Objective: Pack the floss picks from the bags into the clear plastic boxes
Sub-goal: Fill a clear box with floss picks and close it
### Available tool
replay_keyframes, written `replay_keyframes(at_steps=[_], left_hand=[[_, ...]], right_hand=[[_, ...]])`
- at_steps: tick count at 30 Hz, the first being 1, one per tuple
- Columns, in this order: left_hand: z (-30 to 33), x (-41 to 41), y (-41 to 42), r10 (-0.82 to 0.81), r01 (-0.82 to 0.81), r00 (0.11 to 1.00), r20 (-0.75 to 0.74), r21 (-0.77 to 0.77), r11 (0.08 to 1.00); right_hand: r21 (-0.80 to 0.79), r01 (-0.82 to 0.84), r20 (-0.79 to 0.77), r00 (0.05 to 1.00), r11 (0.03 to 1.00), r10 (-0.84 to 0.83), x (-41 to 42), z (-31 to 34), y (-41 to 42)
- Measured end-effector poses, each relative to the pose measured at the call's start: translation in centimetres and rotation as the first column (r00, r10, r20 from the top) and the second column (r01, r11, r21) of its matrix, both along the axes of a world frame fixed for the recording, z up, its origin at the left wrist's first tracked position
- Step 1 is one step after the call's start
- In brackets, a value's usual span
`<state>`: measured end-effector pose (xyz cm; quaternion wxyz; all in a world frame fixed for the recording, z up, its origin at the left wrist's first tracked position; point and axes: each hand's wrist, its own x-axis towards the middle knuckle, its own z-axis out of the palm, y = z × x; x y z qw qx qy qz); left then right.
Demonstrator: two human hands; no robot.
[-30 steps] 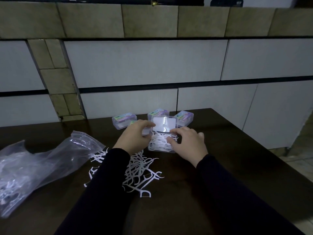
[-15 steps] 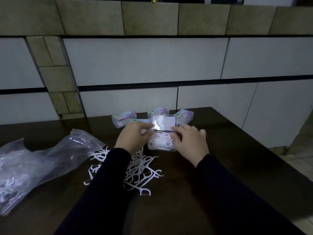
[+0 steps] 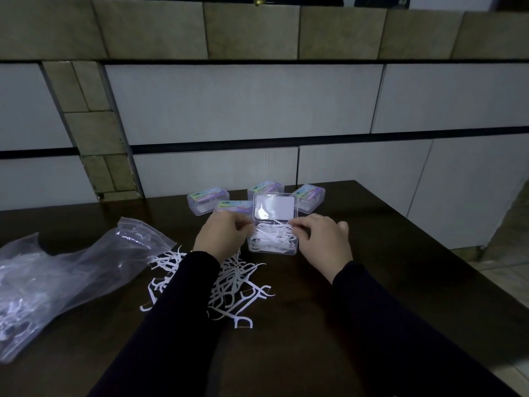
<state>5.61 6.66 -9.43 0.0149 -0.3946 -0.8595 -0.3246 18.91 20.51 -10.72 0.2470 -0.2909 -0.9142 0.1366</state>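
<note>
I'm at a dark wooden table (image 3: 329, 325) pushed up against a wall (image 3: 243, 104). The wall in front of me is faced with large pale panels, split by thin dark horizontal strips (image 3: 286, 140). Along the top runs a row of tan tiles (image 3: 252, 31), and a column of the same tan tiles (image 3: 94, 127) drops down on the left. To the far right, low down, I see a bit of light floor (image 3: 509, 267).

The room is dim, the dark table (image 3: 372, 253) and black sleeves (image 3: 183, 325) are hard to tell apart, the open box lid (image 3: 274, 210) shines bright white, the straight wall lines bend near the edges, and the bag (image 3: 57, 276) looks blurry.
</note>
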Motion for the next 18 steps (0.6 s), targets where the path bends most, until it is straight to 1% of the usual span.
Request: replay_keyframes(at_steps=[2, 5, 7, 9, 11, 13, 16, 18], left_hand=[[-0.1, -0.2, -0.1, 0.027, -0.027, 1.0, 0.012, 0.043, 0.999], [-0.1, -0.2, 0.0, 0.061, -0.06, 0.998, -0.011, 0.096, 0.994], [0.0, 0.0, 0.3, 0.038, -0.041, 0.999, 0.024, 0.14, 0.989], [-0.1, 0.2, 0.6, -0.011, -0.001, 0.997, 0.074, 0.166, 0.986], [-0.3, 0.3, 1.0, -0.049, 0.034, 0.994, 0.095, 0.153, 0.988], [-0.3, 0.3, 1.3, -0.089, 0.064, 0.985, 0.15, 0.159, 0.985], [-0.2, 0.5, 1.6, -0.165, 0.108, 0.956, 0.242, 0.231, 0.967], [-0.1, 0.6, 1.7, -0.199, 0.123, 0.942, 0.268, 0.277, 0.953]], right_hand=[[-0.013, -0.002, -0.023, 1.0, 1.0, 0.002, 0.0, -0.1, 0.0], [-0.056, 0.0, -0.084, 0.996, 0.998, -0.005, 0.1, -0.1, 0.0], [-0.096, -0.015, -0.105, 0.994, 0.995, 0.005, 0.2, -0.2, 0.1], [-0.12, -0.024, -0.08, 0.997, 0.992, 0.014, 0.4, -0.3, 0.2], [-0.149, -0.035, -0.031, 0.999, 0.988, 0.03, 0.6, -0.4, 0.4], [-0.203, -0.059, 0.023, 0.998, 0.977, 0.065, 0.7, -0.5, 0.6], [-0.232, -0.094, 0.079, 0.99, 0.968, 0.115, 0.6, -0.7, 0.7], [-0.226, -0.09, 0.09, 0.989, 0.97, 0.113, 0.6, -0.8, 0.8]])
